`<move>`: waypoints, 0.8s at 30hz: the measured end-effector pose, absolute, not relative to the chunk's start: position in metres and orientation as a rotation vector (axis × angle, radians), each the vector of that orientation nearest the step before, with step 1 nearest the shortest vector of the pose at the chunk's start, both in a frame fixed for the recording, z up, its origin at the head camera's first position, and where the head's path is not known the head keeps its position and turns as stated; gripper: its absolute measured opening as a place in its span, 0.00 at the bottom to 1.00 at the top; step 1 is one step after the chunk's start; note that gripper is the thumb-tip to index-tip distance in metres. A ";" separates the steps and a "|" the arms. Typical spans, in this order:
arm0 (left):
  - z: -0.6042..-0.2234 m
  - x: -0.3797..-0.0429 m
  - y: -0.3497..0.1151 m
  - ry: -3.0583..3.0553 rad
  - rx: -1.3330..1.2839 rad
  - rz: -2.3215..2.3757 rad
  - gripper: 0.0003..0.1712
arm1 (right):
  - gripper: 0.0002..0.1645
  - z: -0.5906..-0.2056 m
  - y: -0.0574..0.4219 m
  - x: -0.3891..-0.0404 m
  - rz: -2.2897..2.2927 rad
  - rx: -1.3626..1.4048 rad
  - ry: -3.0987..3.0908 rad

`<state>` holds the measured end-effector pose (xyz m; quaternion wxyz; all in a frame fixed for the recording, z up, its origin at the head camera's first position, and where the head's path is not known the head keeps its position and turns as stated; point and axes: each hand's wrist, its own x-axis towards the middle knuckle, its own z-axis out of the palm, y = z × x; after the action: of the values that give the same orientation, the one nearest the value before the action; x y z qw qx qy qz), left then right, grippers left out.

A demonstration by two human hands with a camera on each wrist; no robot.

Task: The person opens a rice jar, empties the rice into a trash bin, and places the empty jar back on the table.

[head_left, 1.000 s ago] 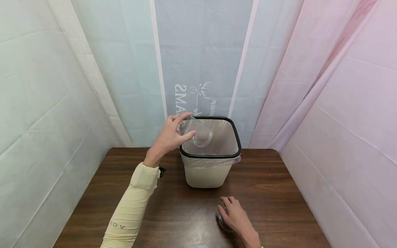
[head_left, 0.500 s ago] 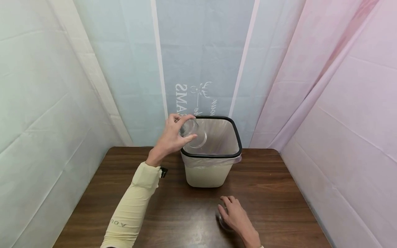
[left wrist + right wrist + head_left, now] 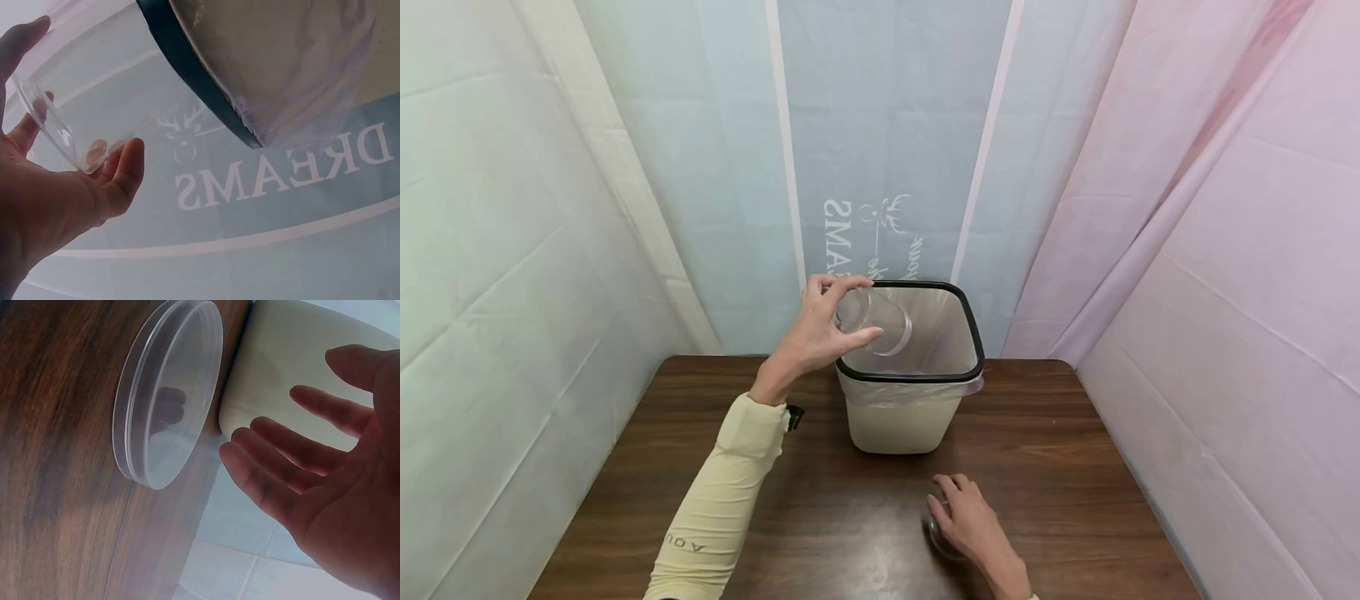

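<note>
In the head view my left hand (image 3: 812, 333) grips a clear plastic jar (image 3: 891, 321) near its base, thumb on the near side and fingers on the far side. The jar tilts with its mouth toward the right, above the left part of a cream bin (image 3: 898, 429). Seen from the left wrist, the jar (image 3: 53, 128) is see-through between thumb and fingers. My right hand (image 3: 970, 525) hovers over a clear round lid (image 3: 132, 415) on the table. Its fingers are relaxed and apart from the lid in the right wrist view.
The bin has a black rim (image 3: 917, 379) and a thin translucent liner (image 3: 910, 393) folded over it. It stands on a dark wooden table (image 3: 1045, 442) at the far middle. Pale cloth walls (image 3: 1225, 333) surround the table on the left, back and right.
My left hand has shifted slightly to the right, and the jar's tilt has changed back and forth above the bin. The right hand and the lid have not visibly moved.
</note>
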<state>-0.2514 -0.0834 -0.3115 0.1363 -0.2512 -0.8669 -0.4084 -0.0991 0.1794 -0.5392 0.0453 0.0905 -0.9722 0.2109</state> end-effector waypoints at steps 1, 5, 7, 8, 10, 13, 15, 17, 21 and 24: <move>-0.311 -0.252 -0.084 -2.494 -0.730 -1.195 0.36 | 0.18 -0.540 0.179 -0.099 0.642 0.277 -2.968; -0.311 -0.253 -0.086 -2.445 -0.712 -1.255 0.36 | 0.18 -0.540 0.178 -0.099 0.637 0.277 -2.964; -0.312 -0.253 -0.088 -2.430 -0.703 -1.278 0.36 | 0.18 -0.541 0.178 -0.099 0.632 0.287 -2.951; -0.312 -0.253 -0.089 -2.425 -0.705 -1.281 0.36 | 0.18 -0.541 0.178 -0.099 0.631 0.289 -2.947; -0.312 -0.252 -0.091 -2.420 -0.725 -1.269 0.36 | 0.18 -0.540 0.177 -0.099 0.636 0.293 -2.939; -0.312 -0.251 -0.094 -2.433 -0.768 -1.218 0.34 | 0.18 -0.540 0.176 -0.099 0.640 0.303 -2.936; -0.312 -0.250 -0.095 -2.446 -0.787 -1.188 0.34 | 0.18 -0.540 0.175 -0.099 0.652 0.298 -2.943; -0.313 -0.250 -0.095 -2.452 -0.789 -1.171 0.33 | 0.18 -0.540 0.175 -0.099 0.651 0.297 -2.944; -0.315 -0.250 -0.096 -2.436 -0.773 -1.170 0.33 | 0.18 -0.540 0.174 -0.100 0.643 0.296 -2.933; -0.316 -0.250 -0.096 -2.429 -0.767 -1.156 0.32 | 0.18 -0.539 0.173 -0.099 0.652 0.294 -2.932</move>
<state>-0.2503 -0.0962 -0.3164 0.1713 -0.2702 -0.8554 -0.4073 -0.0993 0.1732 -0.5388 0.0619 0.0974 -0.9697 0.2155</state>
